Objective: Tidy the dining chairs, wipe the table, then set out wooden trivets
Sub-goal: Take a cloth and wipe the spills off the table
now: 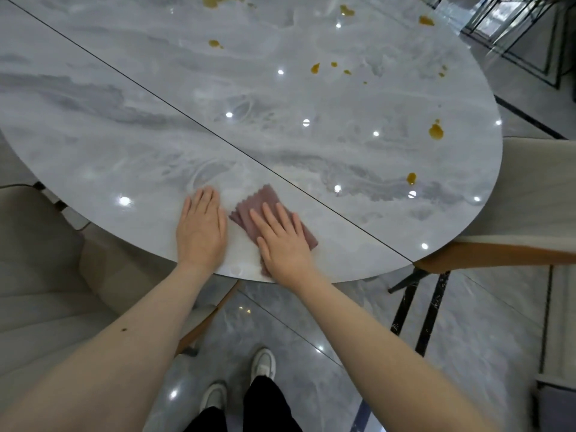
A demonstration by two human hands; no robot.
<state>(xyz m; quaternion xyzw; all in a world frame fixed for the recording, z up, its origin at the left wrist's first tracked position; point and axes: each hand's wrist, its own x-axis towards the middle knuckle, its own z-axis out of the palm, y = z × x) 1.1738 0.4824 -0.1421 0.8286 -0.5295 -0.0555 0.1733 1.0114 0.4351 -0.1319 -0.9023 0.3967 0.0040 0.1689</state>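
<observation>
A glossy grey marble table [124, 145] fills the upper view, split by a dark seam. A mauve cloth [265, 198] lies flat near its front edge. My right hand [282, 241] presses on the cloth with straight fingers. Beside it, my left hand [201, 227] rests flat on the bare tabletop. Several yellow-brown spills dot the far and right side of the table, among them one blot [435, 131] near the right rim and another [411, 178] below it. No trivets are in view.
A beige upholstered chair [40, 275] stands at the left under the table's edge. Another beige chair with a wooden frame [530, 207] stands at the right. My feet in white shoes [263, 363] stand on the shiny grey floor. A black metal frame [523, 32] is at the top right.
</observation>
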